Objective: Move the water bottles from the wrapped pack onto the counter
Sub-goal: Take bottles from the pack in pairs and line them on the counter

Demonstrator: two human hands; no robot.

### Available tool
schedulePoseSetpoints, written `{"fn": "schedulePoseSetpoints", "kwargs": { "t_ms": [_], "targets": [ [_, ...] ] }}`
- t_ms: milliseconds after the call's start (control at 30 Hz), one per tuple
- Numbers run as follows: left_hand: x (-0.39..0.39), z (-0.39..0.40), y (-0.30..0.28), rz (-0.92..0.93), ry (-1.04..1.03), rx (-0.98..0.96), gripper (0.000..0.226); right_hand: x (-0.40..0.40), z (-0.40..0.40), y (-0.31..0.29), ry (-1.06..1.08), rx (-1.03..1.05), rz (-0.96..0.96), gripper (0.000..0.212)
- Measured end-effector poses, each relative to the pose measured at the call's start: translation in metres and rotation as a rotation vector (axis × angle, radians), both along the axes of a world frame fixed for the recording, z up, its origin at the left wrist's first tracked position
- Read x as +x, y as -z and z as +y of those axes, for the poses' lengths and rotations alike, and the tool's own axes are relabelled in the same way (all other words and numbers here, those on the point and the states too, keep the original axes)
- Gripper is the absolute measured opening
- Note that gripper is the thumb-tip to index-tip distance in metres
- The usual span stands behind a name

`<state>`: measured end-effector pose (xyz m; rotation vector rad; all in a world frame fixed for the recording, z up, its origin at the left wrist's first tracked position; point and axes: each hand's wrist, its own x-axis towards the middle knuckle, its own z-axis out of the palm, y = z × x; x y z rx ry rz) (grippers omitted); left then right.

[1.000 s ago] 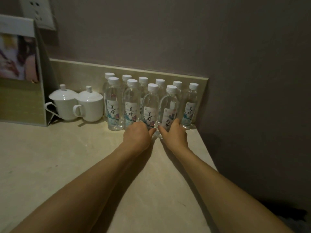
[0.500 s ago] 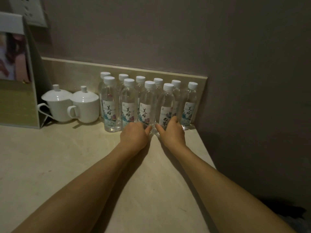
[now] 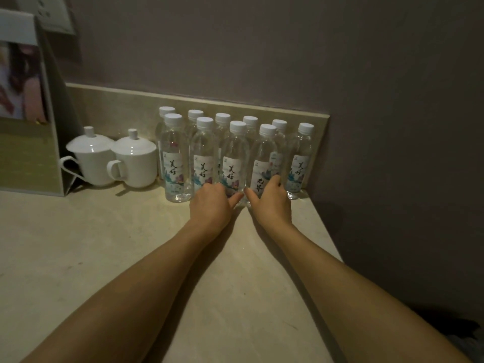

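Note:
Several clear water bottles with white caps stand in two rows against the low backsplash on the beige counter (image 3: 110, 258). My left hand (image 3: 211, 204) is curled low around the base of the third front-row bottle (image 3: 234, 163), also touching the second one (image 3: 203, 158). My right hand (image 3: 271, 203) wraps the base of the fourth front-row bottle (image 3: 264, 166), thumb on its left, fingers on its right. Both bottles stand upright on the counter. The two thumbs nearly meet. No wrapped pack is in view.
Two white lidded cups (image 3: 91, 158) (image 3: 135, 161) stand left of the bottles. A standing display card (image 3: 25, 106) is at the far left, below a wall socket (image 3: 53, 13). The counter's right edge (image 3: 328, 231) runs close beside my right forearm, with dark floor beyond.
Both hands have pushed the two front bottles slightly back toward the wall, so the front row now lines up more evenly. The hands kept their hold.

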<state>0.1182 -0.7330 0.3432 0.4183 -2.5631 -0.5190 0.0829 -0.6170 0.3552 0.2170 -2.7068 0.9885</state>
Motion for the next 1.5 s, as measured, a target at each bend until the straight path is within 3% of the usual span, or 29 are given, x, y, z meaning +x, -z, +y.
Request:
{"fn": "schedulePoseSetpoints", "kwargs": {
  "t_ms": [300, 800, 1300, 1500],
  "targets": [
    [0.0, -0.003, 0.003, 0.077, 0.015, 0.079, 0.044, -0.001, 0.0, 0.002, 0.014, 0.101, 0.046, 0.065],
    [-0.003, -0.009, 0.003, 0.035, 0.107, 0.126, 0.041, -0.007, 0.001, -0.002, -0.035, 0.109, 0.013, 0.067],
    [0.001, -0.008, -0.002, -0.005, 0.132, 0.208, 0.04, -0.001, -0.003, -0.01, -0.014, -0.007, -0.105, 0.069],
    [-0.001, -0.016, 0.003, -0.006, 0.181, 0.208, 0.039, 0.008, -0.011, 0.0, 0.103, 0.01, 0.037, 0.06]
  ]
}}
